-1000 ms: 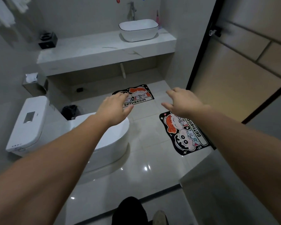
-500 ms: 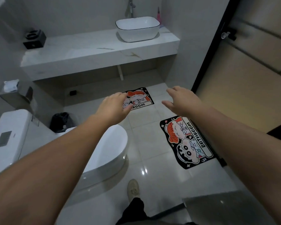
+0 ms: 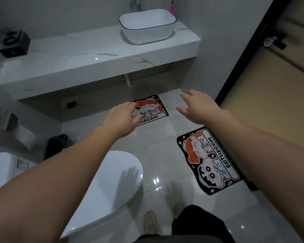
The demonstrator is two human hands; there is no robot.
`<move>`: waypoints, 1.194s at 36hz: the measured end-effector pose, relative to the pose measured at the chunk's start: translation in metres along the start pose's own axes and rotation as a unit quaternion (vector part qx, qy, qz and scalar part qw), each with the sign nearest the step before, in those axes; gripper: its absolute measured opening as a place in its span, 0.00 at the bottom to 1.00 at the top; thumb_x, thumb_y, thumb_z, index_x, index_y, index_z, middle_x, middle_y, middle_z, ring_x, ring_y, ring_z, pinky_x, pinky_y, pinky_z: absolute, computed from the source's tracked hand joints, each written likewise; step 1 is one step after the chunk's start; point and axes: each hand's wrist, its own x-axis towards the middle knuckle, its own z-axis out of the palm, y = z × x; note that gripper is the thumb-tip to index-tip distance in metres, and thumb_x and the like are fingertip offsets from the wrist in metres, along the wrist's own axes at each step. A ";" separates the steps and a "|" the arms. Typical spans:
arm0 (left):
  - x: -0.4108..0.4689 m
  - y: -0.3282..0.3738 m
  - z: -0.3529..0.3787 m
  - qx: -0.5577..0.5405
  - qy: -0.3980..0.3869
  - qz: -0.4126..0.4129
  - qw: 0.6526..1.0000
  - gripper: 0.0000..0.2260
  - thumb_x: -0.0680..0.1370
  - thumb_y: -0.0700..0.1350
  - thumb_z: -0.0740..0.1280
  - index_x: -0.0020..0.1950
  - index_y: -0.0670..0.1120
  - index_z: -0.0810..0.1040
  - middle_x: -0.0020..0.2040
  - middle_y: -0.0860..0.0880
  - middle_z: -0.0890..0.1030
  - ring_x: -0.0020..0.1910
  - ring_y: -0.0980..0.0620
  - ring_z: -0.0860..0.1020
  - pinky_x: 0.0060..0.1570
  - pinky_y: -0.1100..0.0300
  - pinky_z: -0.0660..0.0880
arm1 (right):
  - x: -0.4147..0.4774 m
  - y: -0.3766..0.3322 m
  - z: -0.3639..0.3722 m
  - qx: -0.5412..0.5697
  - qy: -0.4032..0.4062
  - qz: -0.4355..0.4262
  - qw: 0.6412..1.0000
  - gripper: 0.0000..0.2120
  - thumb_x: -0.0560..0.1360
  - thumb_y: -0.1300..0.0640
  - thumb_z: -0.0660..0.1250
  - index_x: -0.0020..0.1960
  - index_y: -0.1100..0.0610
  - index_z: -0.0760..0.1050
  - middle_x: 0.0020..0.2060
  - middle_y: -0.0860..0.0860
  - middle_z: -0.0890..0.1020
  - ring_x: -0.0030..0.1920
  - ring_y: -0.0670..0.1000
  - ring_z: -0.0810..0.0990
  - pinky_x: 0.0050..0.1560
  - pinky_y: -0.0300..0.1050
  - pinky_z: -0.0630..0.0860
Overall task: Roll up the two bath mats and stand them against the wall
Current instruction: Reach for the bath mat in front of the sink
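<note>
A glossy tiled floor (image 3: 158, 135) is seen from above, bounded at the far side by a white marble counter (image 3: 88, 57) on which a white basin (image 3: 147, 25) is set at the right. A white toilet (image 3: 112, 183) is placed near left, its lid closed. Two black cartoon bath mats are laid flat and unrolled on the floor: the near mat (image 3: 209, 160) at the right beside the dark door frame (image 3: 242, 55), the far mat (image 3: 151, 109) below the counter, well apart from the first. Both arms are stretched forward. The left hand (image 3: 121, 118) is held palm down with fingers loosely spread, empty, in front of the far mat. The right hand (image 3: 198, 107) is likewise spread and empty.
</note>
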 end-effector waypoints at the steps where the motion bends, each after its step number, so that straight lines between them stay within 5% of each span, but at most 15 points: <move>1: 0.008 -0.001 0.001 0.002 -0.002 -0.001 1.000 0.26 0.80 0.56 0.59 0.73 0.44 0.63 0.70 0.45 0.70 0.68 0.46 0.69 0.68 0.48 0.65 | 0.009 0.003 0.000 0.001 -0.001 -0.002 1.000 0.30 0.79 0.40 0.55 0.74 0.58 0.62 0.68 0.58 0.71 0.66 0.58 0.70 0.67 0.55 0.67; 24: 0.228 -0.017 0.009 0.006 0.019 -0.117 0.993 0.25 0.80 0.55 0.59 0.72 0.42 0.65 0.70 0.43 0.70 0.69 0.44 0.68 0.68 0.48 0.64 | 0.265 0.127 -0.014 0.013 -0.004 -0.095 0.995 0.28 0.79 0.42 0.57 0.73 0.57 0.62 0.66 0.58 0.72 0.63 0.57 0.73 0.62 0.54 0.73; 43: 0.336 -0.129 0.025 -0.042 0.031 -0.147 0.988 0.19 0.79 0.48 0.62 0.67 0.40 0.71 0.63 0.42 0.76 0.62 0.43 0.73 0.62 0.50 0.68 | 0.430 0.092 0.020 0.031 -0.058 -0.096 0.993 0.27 0.79 0.42 0.56 0.73 0.56 0.63 0.68 0.57 0.71 0.65 0.57 0.72 0.63 0.54 0.73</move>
